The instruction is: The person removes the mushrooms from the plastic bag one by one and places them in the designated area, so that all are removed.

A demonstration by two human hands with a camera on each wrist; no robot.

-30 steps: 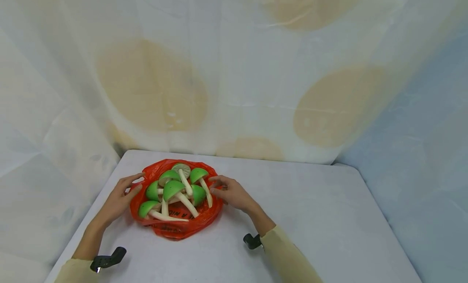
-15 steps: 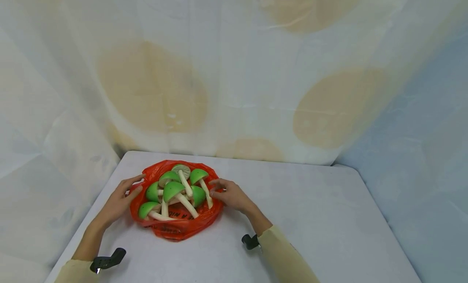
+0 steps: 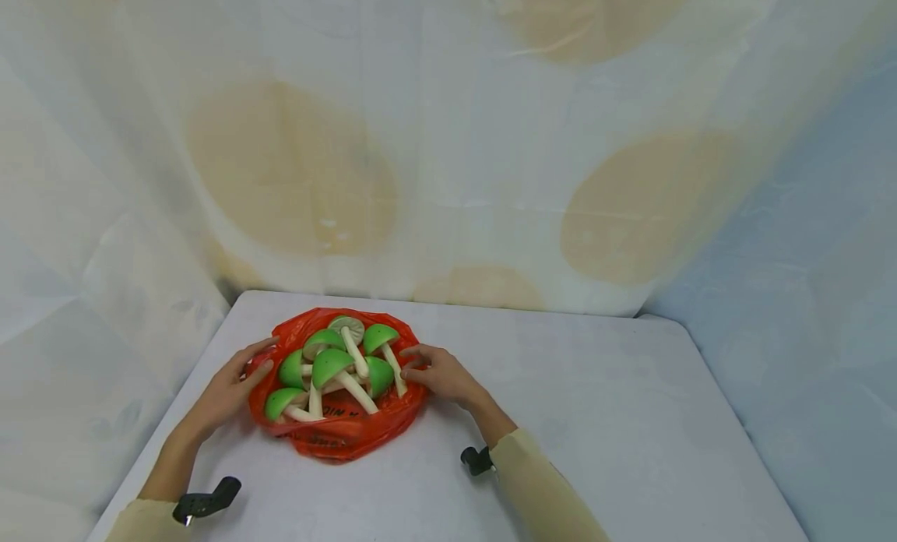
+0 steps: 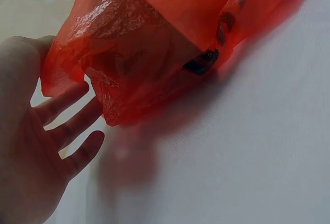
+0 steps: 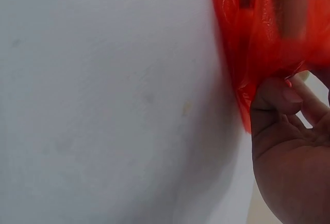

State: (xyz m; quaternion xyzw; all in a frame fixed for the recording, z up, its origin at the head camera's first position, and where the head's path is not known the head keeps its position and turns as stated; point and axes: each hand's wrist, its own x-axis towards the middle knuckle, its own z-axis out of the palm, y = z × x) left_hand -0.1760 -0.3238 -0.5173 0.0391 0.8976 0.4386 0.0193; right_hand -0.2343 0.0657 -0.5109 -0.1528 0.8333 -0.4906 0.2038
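A red plastic bag (image 3: 339, 446) with dark printing sits wide-mouthed on the left part of the table. Inside lie several toy-like mushrooms with green caps and white stems, one mushroom (image 3: 332, 366) on top near the middle. My left hand (image 3: 226, 388) holds the bag's left rim, the thumb over the edge; in the left wrist view three fingers spread out against the outer side. On the right rim, my right hand (image 3: 448, 376) pinches the film between thumb and fingers, seen close in the right wrist view. The bag's lower inside is hidden by the mushrooms.
A white-covered table (image 3: 596, 417) stretches to the right of the bag. Pale curtain-like sheeting (image 3: 476, 215) with tan spots rises behind it and at both sides. Black camera mounts (image 3: 206, 501) sit on both wrists.
The bag's front rim has risen slightly, covering more of the front mushroom's stem. My right hand has shifted slightly to the left; my left hand stays almost in place.
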